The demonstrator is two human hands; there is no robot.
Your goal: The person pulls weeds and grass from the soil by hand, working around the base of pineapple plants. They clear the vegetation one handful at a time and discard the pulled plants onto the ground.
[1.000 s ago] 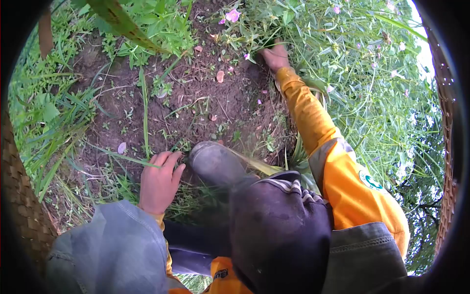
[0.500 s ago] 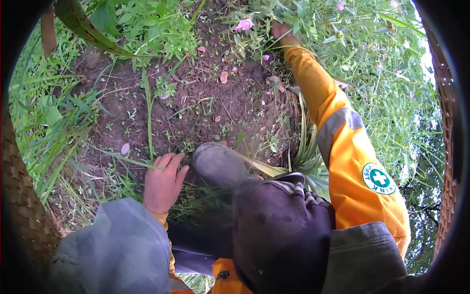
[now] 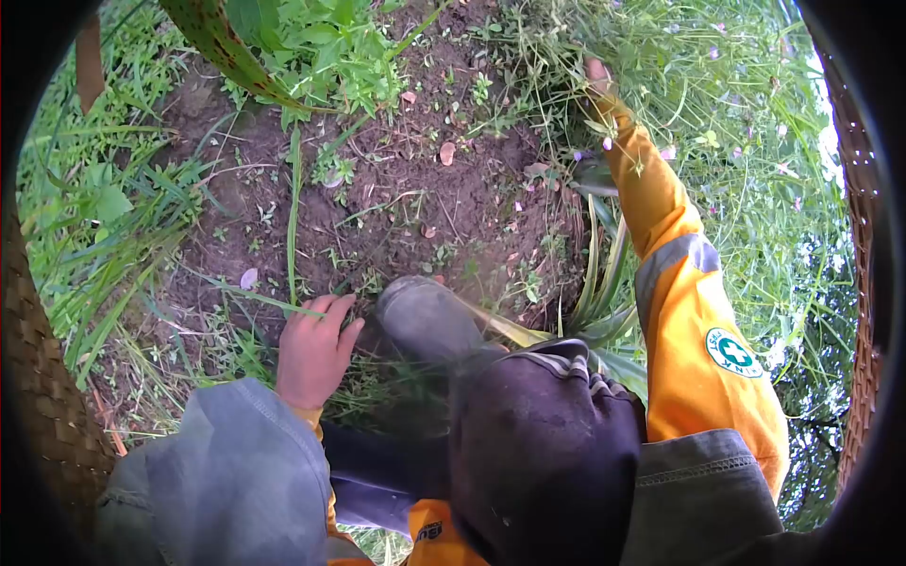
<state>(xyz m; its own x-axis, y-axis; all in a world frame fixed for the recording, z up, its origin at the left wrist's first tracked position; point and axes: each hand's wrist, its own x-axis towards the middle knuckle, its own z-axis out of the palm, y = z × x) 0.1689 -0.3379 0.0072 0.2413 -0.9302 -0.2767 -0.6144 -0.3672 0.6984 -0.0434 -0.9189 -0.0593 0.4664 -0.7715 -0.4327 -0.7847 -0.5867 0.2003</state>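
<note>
My left hand hovers at or rests on the ground by the toe of a boot. Its fingers are loosely bent, the thumb stands apart, and I see nothing held; a long grass blade runs close to the fingertips. Far out at the upper right, my right hand is sunk in flowering weeds. Stems bunch around it and cover most of its fingers; it looks closed on them. The orange right sleeve reaches out straight, with thin stems lying across its cuff.
Dark soil with fallen petals and small seedlings lies ahead. Long spiky leaves grow beside the right forearm. A spotted leaf hangs at the upper left. Woven basketwork borders the left side, and more wickerwork the right.
My right hand has moved to the right, and the weeds around it have shifted along, baring soil where a pink flower stood. My left hand has hardly moved.
</note>
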